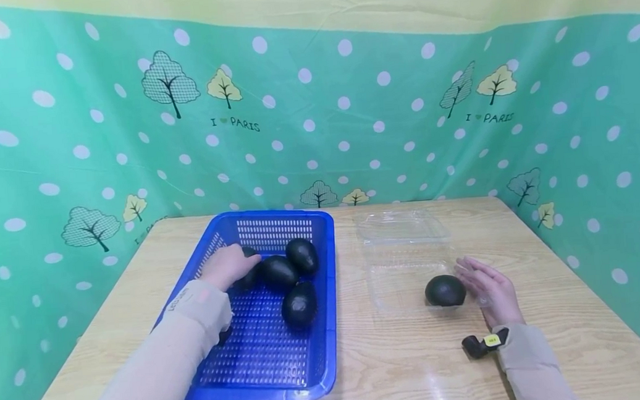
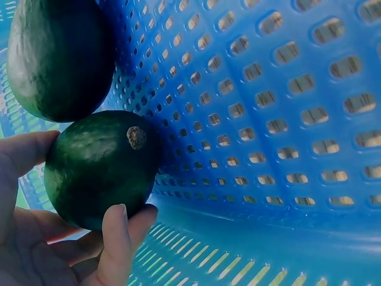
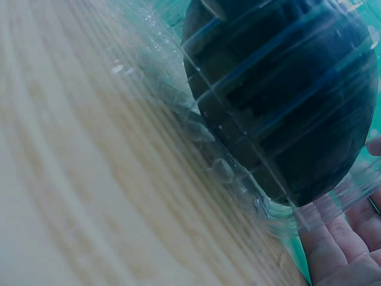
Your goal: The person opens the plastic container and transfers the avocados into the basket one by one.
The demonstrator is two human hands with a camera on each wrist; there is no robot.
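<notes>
Inside the blue plastic basket (image 1: 331, 298), my left hand (image 1: 227, 267) grips a dark green avocado (image 2: 101, 170), thumb and fingers around its sides. This avocado lies close to the perforated basket wall, with another avocado (image 2: 62, 56) touching it. Several more avocados (image 1: 299, 305) lie in the basket, one partly hidden by my left sleeve. To the right, a clear plastic clamshell box (image 1: 398, 287) lies unfolded, holding a single avocado (image 1: 445, 290) at its right side. My right hand (image 1: 490, 290) rests against the box's right side, its fingers extended beside that avocado.
The box's clear lid (image 1: 400, 225) lies folded back toward the far edge of the wooden table (image 1: 387, 362). A green dotted curtain (image 1: 326, 125) hangs behind the table and along both sides. A small black camera (image 1: 475, 346) is strapped to my right wrist.
</notes>
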